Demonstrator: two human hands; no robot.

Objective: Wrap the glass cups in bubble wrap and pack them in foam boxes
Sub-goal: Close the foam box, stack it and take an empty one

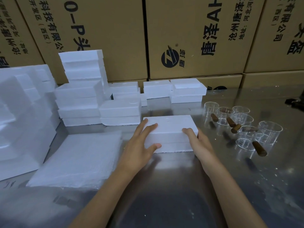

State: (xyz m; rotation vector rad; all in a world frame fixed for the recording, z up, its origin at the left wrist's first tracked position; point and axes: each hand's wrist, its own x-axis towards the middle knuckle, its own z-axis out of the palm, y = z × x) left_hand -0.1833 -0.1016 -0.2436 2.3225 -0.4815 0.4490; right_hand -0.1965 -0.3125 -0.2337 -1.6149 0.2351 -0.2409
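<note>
Head view is looking down on a steel table (164, 186) where both hands are holding one closed foam box (171, 127) at the centre. Far to the left of that grip, big foam slabs (19, 116) are leaning in a heap, and just left of it a stack of bubble wrap (77, 158) is lying flat, near the left hand (139, 145). That hand is resting on the box's left end, fingers spread and nearly straight across the lid, thumb pressing the front face. The right hand (197, 142) is clamping the box's right front corner, fingers curling over the lid edge. Beyond the grip, more foam boxes (120, 112) are standing in stacks against cardboard cartons (194, 38). Just right of the grip, the cups (243, 127) are crowding together, bare glass with brown handles, none wrapped and none in the box that I can see.

The risk, as I judge it, is lying on the right side: if the box is swinging or sliding rightward while the lid is coming off, it may be knocking the nearest cup into its neighbours, and glass on steel is chipping easily. The lid may also be snapping or shedding crumbs if prised unevenly by one corner.
</note>
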